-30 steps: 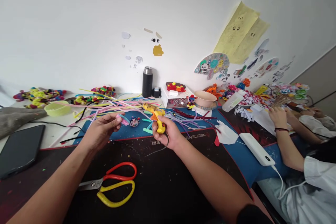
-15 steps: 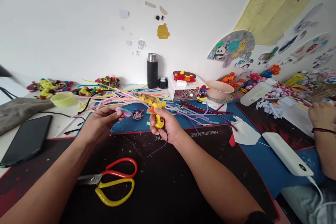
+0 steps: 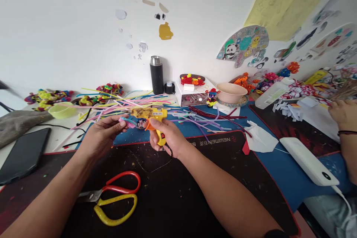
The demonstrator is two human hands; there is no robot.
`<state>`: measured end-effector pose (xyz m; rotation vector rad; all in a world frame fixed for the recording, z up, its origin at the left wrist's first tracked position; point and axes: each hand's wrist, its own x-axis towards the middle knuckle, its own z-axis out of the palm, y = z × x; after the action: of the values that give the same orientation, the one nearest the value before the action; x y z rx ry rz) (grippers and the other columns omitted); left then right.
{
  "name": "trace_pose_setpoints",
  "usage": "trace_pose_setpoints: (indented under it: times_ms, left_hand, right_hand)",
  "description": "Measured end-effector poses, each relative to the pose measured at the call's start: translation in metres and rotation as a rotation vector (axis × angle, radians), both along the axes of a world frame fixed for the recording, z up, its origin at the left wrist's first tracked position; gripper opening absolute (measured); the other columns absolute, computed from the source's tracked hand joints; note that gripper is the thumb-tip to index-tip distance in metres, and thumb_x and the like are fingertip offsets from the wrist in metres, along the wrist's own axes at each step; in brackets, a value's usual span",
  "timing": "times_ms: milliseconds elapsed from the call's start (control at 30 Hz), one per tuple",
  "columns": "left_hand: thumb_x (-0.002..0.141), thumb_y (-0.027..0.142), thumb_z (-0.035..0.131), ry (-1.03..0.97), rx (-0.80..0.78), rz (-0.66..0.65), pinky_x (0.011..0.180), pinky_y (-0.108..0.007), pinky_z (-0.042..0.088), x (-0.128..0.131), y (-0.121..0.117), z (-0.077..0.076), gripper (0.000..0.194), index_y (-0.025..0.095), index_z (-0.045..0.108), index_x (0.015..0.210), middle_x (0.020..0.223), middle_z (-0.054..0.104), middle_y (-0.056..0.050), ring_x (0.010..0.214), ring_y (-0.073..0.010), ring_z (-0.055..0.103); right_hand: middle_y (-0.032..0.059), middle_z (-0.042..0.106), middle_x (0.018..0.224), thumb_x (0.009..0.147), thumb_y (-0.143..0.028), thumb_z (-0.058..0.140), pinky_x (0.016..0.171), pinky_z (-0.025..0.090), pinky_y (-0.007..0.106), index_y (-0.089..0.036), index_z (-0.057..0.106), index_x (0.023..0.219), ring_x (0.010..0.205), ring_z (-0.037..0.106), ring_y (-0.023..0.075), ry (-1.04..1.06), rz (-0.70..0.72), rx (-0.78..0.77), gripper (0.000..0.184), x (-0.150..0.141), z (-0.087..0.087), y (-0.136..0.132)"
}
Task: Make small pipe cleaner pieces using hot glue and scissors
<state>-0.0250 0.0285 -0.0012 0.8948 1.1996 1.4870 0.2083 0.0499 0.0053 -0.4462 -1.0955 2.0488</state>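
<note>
Between the thumb and fingers of my left hand (image 3: 104, 134) is a small pink and blue fuzzy pipe-cleaner piece (image 3: 128, 122). My right hand (image 3: 164, 134) is wrapped round the handle of a yellow hot glue gun (image 3: 149, 114), fingers near its orange trigger. The gun points left, its nozzle close above the pipe-cleaner piece; whether they touch I cannot tell. Behind the gun, a small round multicoloured ornament (image 3: 141, 123) is partly hidden. Scissors (image 3: 119, 189) with one red and one yellow handle lie on the black mat nearer to me.
Loose pipe cleaners (image 3: 117, 106) spread across the back of the table. A black flask (image 3: 157, 76) stands by the wall, with a pink bowl (image 3: 232, 93) further right. A phone (image 3: 25, 154) lies left, a white power bank (image 3: 308, 161) right. Another person's hand (image 3: 343, 115) is at the right edge.
My right hand has brought the glue gun left and turned it level, its nozzle now over the pipe-cleaner piece. My left hand holds the piece much as before. The view has shifted slightly.
</note>
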Motion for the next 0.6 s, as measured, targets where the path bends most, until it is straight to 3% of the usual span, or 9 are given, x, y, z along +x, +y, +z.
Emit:
trace_pose_setpoints:
  times_ms: [167,333,600]
  left_hand:
    - [0.05,0.039,0.107,0.032,-0.005,-0.013,0.062,-0.02,0.057,0.002,-0.004,0.007,0.043,0.017,0.084,0.078,0.071,0.079,-0.004,0.064,-0.0134,0.068]
    - [0.05,0.036,0.106,0.005,0.007,-0.01,0.061,-0.023,0.057,0.002,-0.004,0.007,0.04,0.018,0.085,0.078,0.07,0.079,-0.004,0.063,-0.0153,0.068]
    - [0.053,0.04,0.105,0.059,0.015,-0.027,0.064,-0.024,0.056,0.0,-0.007,0.013,0.039,0.018,0.085,0.079,0.074,0.079,-0.004,0.067,-0.0151,0.067]
  right_hand:
    - [-0.0087,0.05,0.049,0.088,-0.066,0.072,0.04,0.031,0.024,-0.017,0.07,0.095,0.037,0.046,0.0096,-0.013,0.034,0.017,0.05,-0.002,0.004,-0.005]
    - [-0.0094,0.049,0.047,0.09,-0.065,0.071,0.039,0.031,0.024,-0.018,0.067,0.092,0.035,0.045,0.0097,-0.041,-0.005,0.021,0.046,-0.002,0.003,-0.003]
    - [-0.0059,0.052,0.044,0.09,-0.069,0.068,0.04,0.034,0.025,-0.02,0.063,0.08,0.035,0.048,0.0119,-0.273,-0.154,0.155,0.05,-0.005,-0.005,-0.003]
